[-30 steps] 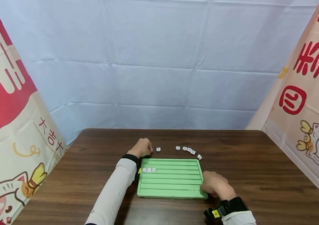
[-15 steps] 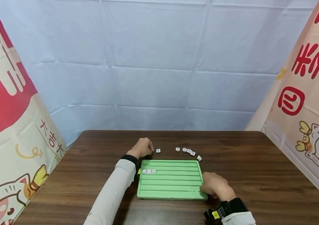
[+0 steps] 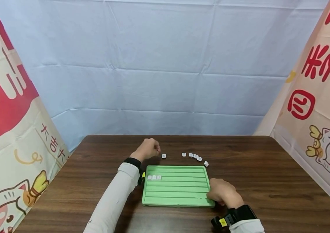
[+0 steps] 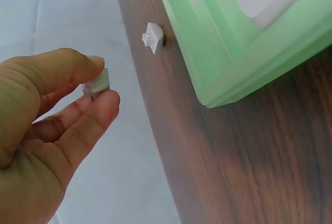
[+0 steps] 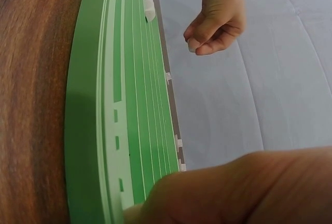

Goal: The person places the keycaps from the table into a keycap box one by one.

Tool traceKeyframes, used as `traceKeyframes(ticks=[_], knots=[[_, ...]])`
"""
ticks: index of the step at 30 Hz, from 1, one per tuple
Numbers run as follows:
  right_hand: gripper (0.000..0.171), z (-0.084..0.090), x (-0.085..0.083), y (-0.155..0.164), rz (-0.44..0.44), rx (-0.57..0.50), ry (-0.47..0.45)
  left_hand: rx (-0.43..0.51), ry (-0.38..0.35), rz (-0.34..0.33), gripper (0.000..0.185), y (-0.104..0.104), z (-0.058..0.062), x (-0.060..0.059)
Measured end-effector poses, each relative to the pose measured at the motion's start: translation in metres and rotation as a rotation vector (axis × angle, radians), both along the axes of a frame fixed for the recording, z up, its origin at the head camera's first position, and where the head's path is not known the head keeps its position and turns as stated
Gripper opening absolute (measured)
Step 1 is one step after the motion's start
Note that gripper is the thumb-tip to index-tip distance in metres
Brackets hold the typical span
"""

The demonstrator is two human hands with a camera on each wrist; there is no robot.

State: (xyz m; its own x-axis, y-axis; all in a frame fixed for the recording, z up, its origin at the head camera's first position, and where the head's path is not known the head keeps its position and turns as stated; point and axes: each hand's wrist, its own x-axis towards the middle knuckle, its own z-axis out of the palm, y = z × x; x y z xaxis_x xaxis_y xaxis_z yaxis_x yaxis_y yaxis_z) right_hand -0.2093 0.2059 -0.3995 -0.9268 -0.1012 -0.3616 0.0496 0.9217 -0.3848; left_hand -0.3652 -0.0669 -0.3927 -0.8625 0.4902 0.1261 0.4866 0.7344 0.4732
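Note:
My left hand (image 3: 147,149) pinches a small white keycap (image 4: 99,82) between thumb and fingertips, held up above the table's far side. A green ridged board (image 3: 179,191) lies in front of me. Three white keycaps (image 3: 154,177) sit side by side in one of its upper rows, at the left end. My right hand (image 3: 224,192) grips the board's right edge near the front corner, thumb over the rim; its other fingers are mostly hidden. Just right of the left hand, a loose keycap (image 3: 163,156) rests on the wood.
Behind the board, several more keycaps (image 3: 195,156) lie in a loose line toward the right, one of them tipped by the board's far right corner. The brown table (image 3: 269,181) ends at a pale blue cloth (image 3: 165,81). Printed cloths hang at both sides.
My left hand has lifted off the table beside the loose keycap, moving slightly up and away with a keycap in its fingertips. The right hand and board have stayed put.

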Motion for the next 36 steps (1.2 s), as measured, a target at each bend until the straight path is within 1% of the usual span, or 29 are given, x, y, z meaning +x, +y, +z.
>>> traceKeyframes(ticks=[4, 11, 14, 18, 25, 28, 31, 36], knots=[[0.024, 0.0, 0.0, 0.0, 0.0, -0.008, -0.011, -0.002, 0.001, 0.005, 0.009, 0.0, 0.001, 0.0], [0.025, -0.002, -0.001, 0.001, 0.0, -0.014, -0.013, -0.016, -0.006, 0.006, 0.005, 0.0, -0.003, -0.001], [0.025, -0.002, -0.001, 0.001, 0.0, -0.015, -0.008, -0.039, -0.019, 0.005, 0.003, 0.0, -0.004, 0.0], [0.025, -0.003, -0.001, 0.001, 0.0, -0.012, 0.0, -0.049, -0.028, -0.011, 0.004, -0.001, -0.006, 0.003], [0.024, -0.003, -0.001, 0.001, -0.001, 0.0, 0.001, -0.018, -0.033, -0.059, 0.004, -0.002, -0.013, 0.009], [0.023, -0.002, -0.001, 0.001, -0.001, 0.005, 0.005, 0.01, -0.043, -0.073, 0.005, -0.004, -0.015, 0.011], [0.022, -0.001, 0.0, 0.0, -0.001, 0.006, 0.007, 0.044, -0.068, -0.085, 0.007, -0.006, -0.016, 0.014], [0.023, 0.0, 0.0, 0.0, 0.003, -0.004, 0.001, 0.073, -0.081, -0.126, 0.007, -0.01, -0.017, 0.02]])
